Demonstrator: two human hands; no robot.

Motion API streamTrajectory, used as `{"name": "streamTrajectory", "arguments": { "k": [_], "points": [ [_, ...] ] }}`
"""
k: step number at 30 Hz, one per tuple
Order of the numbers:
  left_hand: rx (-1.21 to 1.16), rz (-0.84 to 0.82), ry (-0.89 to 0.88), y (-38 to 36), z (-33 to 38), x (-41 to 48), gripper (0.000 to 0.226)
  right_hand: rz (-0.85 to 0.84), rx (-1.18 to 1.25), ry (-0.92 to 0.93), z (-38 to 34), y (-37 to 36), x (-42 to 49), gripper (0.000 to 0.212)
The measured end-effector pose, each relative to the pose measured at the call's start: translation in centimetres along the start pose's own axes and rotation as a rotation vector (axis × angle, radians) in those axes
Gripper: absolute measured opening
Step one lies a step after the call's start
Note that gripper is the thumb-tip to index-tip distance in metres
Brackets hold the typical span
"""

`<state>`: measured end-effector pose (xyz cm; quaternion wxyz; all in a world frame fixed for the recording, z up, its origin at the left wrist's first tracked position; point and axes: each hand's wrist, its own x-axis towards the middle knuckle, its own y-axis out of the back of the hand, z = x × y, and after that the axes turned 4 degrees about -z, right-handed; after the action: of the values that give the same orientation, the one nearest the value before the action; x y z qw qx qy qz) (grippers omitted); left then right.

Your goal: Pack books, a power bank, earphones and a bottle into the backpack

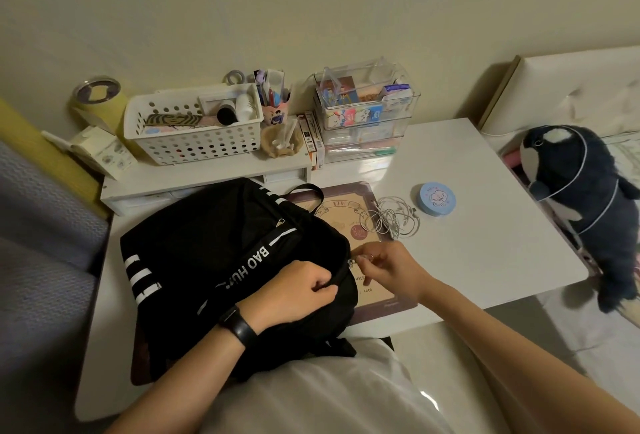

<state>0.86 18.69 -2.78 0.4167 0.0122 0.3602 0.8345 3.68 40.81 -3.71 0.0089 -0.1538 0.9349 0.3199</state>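
Now the left hand point(298, 291) grips the black fabric backpack point(207, 236) on the white desk point(485, 243), the right hand point(384, 265) pinches what looks like its zip pull point(360, 259), and the white coiled earphones point(389, 219) lie nearby, not yet packed.

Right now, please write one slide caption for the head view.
Left hand grips the black backpack, right hand pinches at its edge; coiled earphones lie beside it.

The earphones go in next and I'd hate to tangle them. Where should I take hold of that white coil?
Probably pinch the earphones across the middle, where the loops overlap, coming straight down from above with the right hand, which is nearest. The coil lies flat and loose over the desk mat's edge, so lifting one strand would likely unravel it.
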Motion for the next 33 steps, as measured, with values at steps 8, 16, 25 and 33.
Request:
{"name": "streamTrajectory", "arguments": {
  "k": [8, 16, 25, 33],
  "points": [
    [-0.182, -0.128, 0.175, 2.2, -0.6, -0.1, 0.046, -0.01, -0.408, -0.161, 2.8, 0.5, 5.3, 0.034],
    [-0.131, -0.226, 0.546, 0.9, 1.2, 5.1, 0.05, 0.037, -0.629, -0.191, 1.9, -0.5, 5.2, 0.016],
    [-0.61, -0.093, 0.396, -2.9, 0.0, 7.4, 0.026, 0.146, -0.079, -0.399, 5.9, -1.8, 6.5, 0.023],
    [-0.281, 0.141, 0.434, -3.6, 0.9, 6.8, 0.039, 0.001, -0.065, -0.395, 8.9, -3.4, 12.8, 0.033]
  ]
}}
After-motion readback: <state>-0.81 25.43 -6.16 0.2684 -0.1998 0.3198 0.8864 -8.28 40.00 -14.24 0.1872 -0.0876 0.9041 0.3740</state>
